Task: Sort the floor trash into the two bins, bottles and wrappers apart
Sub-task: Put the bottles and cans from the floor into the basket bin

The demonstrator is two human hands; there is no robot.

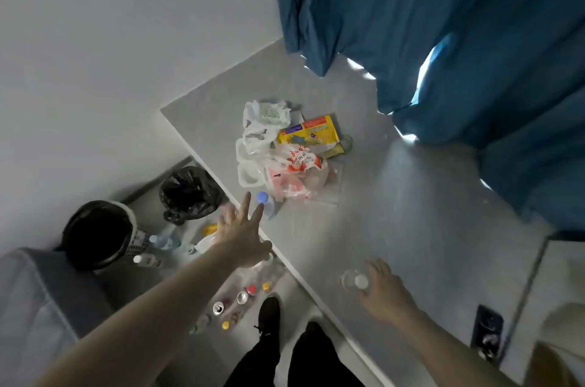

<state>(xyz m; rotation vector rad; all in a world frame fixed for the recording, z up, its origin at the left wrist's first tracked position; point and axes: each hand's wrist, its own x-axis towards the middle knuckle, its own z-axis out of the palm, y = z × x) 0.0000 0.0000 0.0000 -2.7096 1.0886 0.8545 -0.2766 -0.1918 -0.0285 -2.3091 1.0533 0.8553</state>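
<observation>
The left hand [243, 233] is stretched out with its fingers wide and straight. It holds nothing. Its fingertips are just beside a small bottle [265, 204] with a blue cap, which stands near the edge of a grey table [395, 212]. The right hand [384, 290] is curled round a clear bottle [354, 281] with a white cap, low on the same table.

Behind the blue-capped bottle is a heap of wrappers [285, 152]: white bags, a red and white bag and a yellow pack. The heap touches the bottle, or almost does.

What could go wrong? The blue-capped bottle is close to the table edge. A push from straight fingers could tip it off onto the floor. A bag could also snag and come along with it, so a wrapper ends up with the bottles.

On the floor there are two bins. One is a round black bin [101, 234] by the wall. The other is a black bag bin [190, 192] next to the table. Two bottles [158, 249] lie beside the round bin. More bottles and cans [240, 301] stand in a bunch near a black shoe [269, 314]. It is blurry there, so I think about eight, with two cans among them.
</observation>
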